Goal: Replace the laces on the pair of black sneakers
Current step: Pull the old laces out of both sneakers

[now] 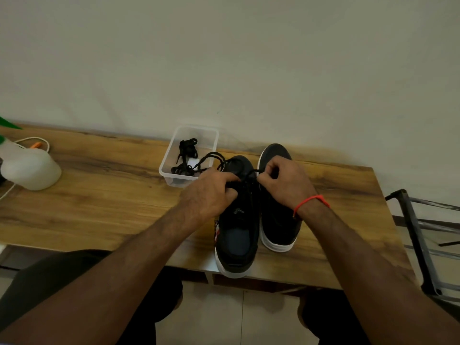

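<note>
Here both hands, the left hand (pixel 211 190) and the right hand (pixel 281 180), pinch the lace (pixel 214 155) over the left sneaker (pixel 239 220), so the fingers should probably pull it evenly, avoiding twists.

Left sneaker (pixel 236 235): black, white sole, red-and-white side marking, small white logo. Right sneaker (pixel 277 220): black, white sole. Laces (pixel 185 155): black, in clear container (pixel 174 175). Table (pixel 99 195): brown wood grain. Wrist thread (pixel 311 200): orange-red. Bottle (pixel 29 168), left edge: white, green top. Wall (pixel 224 58): off-white.
</note>
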A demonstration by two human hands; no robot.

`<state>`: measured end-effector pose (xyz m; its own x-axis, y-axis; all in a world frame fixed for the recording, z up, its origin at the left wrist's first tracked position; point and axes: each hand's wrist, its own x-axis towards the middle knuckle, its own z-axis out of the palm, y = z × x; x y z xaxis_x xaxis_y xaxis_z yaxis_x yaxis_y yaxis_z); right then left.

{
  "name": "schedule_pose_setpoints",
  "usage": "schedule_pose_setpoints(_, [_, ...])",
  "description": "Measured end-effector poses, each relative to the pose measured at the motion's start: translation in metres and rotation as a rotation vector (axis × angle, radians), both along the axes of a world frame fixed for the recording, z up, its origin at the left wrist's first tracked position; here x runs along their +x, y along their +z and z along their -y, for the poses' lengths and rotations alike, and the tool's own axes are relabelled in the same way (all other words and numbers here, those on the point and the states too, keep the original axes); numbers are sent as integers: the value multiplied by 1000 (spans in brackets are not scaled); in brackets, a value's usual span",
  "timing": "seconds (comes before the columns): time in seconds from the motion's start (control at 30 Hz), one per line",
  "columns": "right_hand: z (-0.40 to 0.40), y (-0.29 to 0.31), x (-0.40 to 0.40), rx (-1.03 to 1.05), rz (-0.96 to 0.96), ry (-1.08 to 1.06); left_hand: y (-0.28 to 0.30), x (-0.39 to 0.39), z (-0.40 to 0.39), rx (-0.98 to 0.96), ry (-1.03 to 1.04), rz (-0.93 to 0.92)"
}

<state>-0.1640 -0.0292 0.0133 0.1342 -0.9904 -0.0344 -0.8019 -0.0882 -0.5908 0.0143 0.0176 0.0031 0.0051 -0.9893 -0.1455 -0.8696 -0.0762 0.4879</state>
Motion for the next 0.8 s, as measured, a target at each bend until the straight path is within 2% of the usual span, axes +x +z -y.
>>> schedule_pose_setpoints(0.13, [4, -1, 0, 16, -2, 38, -2, -5, 1, -96, 1, 47])
schedule_pose_setpoints(0.43, [5, 0, -2, 10, 27, 52, -6, -11, 1, -85, -23, 84])
schedule_pose_setpoints(0.6, [4, 4, -3, 30, 49, 102, 5, -7, 9, -235, 122, -176])
schedule_pose_setpoints(0.7, [2, 6, 2, 72, 2, 243, 16, -3, 11, -287, 214, -373])
schedule_pose_setpoints(0.8, [-3, 3, 10, 27, 5, 377, 24, -6, 10, -350, 196, -541])
